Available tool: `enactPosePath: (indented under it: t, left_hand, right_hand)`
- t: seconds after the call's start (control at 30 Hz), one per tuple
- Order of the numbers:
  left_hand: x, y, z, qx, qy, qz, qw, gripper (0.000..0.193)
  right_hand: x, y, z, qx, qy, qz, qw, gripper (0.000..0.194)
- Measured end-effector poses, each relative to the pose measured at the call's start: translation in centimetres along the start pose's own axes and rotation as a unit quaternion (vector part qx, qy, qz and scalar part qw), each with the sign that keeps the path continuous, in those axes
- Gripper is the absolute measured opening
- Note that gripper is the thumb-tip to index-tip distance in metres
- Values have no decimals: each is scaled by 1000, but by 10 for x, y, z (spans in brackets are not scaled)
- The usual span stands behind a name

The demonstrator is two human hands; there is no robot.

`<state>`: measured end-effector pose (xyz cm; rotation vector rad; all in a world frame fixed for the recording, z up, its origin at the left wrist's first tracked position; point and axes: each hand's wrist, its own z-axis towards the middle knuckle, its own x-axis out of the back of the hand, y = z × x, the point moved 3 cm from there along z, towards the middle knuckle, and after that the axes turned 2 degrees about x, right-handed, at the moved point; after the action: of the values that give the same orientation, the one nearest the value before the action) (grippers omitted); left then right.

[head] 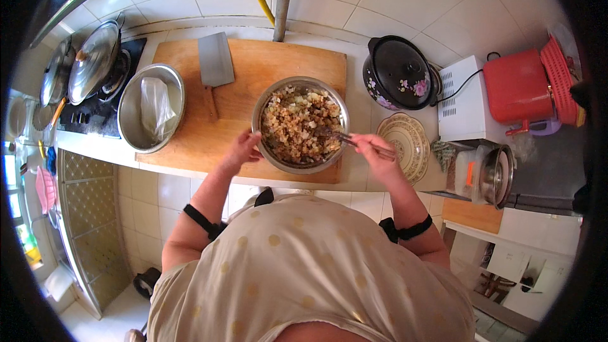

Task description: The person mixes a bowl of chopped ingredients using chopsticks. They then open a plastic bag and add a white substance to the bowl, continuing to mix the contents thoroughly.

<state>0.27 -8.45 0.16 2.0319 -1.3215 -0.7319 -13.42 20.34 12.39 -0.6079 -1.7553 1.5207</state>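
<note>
A round stainless steel bowl (302, 169) with a chopped, browned food mixture (299, 121) stands on the wooden cutting board (247, 104). At the bowl's left rim is my left hand (246, 148), its thumb and fingers apart against the rim. My right hand (380, 154) is shut on a pair of chopsticks (349, 139), whose tips are in the mixture at the bowl's right side. Behind my left hand, a cleaver (216, 59) lies on the board. At the board's left edge, a second steel bowl (128, 126) holds a clear plastic bag (154, 104).
To the right stand a black flowered pot (401, 73), a patterned plate (403, 147), a white appliance (458, 99) and a red container (520, 86). Lidded pans (95, 61) sit on the stove at the left. A metal pipe (285, 4) rises behind the board.
</note>
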Motion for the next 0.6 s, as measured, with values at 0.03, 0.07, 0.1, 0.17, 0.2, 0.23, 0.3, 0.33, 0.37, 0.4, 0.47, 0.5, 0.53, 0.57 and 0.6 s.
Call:
enactPosePath:
  t: [0.03, 0.07, 0.1, 0.17, 0.2, 0.23, 0.3, 0.33, 0.37, 0.4, 0.47, 0.5, 0.53, 0.57, 0.6]
  left_hand:
    - [9, 8, 8, -13, 24, 11, 1000, 42]
    - [15, 17, 18, -33, 30, 24, 999, 43]
    - [17, 25, 29, -53, 27, 33, 998, 40]
    - [18, 39, 48, -85, 15, 120, 989, 38]
    - [18, 41, 51, -98, 12, 129, 987, 37]
    - [17, 42, 53, -103, 8, 137, 985, 36]
    - [16, 40, 50, -106, 7, 134, 985, 34]
    - [14, 35, 45, -106, 13, 123, 987, 34]
    - [13, 30, 40, -102, 17, 106, 989, 34]
    - [10, 24, 34, -96, 8, 75, 992, 34]
    - [8, 16, 25, -95, 3, 42, 995, 33]
    - [7, 12, 22, -73, -4, 15, 997, 33]
    - [7, 11, 19, -76, -3, 20, 997, 30]
    - [7, 10, 18, -83, -2, 21, 996, 30]
    - [7, 10, 18, -82, -2, 18, 996, 30]
  right_hand:
    - [2, 3, 2, -56, 81, 23, 995, 20]
    - [-1, 6, 6, -82, 97, 34, 991, 24]
    - [-8, 8, 10, -73, 69, 68, 993, 25]
    - [-18, 15, 17, -62, 80, 135, 986, 28]
    - [-24, 18, 18, -77, 37, 182, 980, 30]
    - [-27, 25, 16, -120, 67, 177, 975, 29]
    - [-30, 31, 8, -162, 48, 205, 964, 29]
    - [-25, 33, 0, -196, 98, 176, 960, 28]
    - [-21, 31, -7, -169, 114, 162, 966, 28]
    - [-16, 31, -16, -176, 139, 138, 965, 28]
    - [-3, 28, -32, -186, 202, 108, 956, 27]
    - [1, 23, -37, -143, 195, 102, 965, 27]
    - [4, 22, -40, -115, 204, 94, 968, 27]
    - [8, 18, -42, -75, 216, 89, 969, 27]
    - [10, 20, -42, -66, 229, 85, 967, 28]
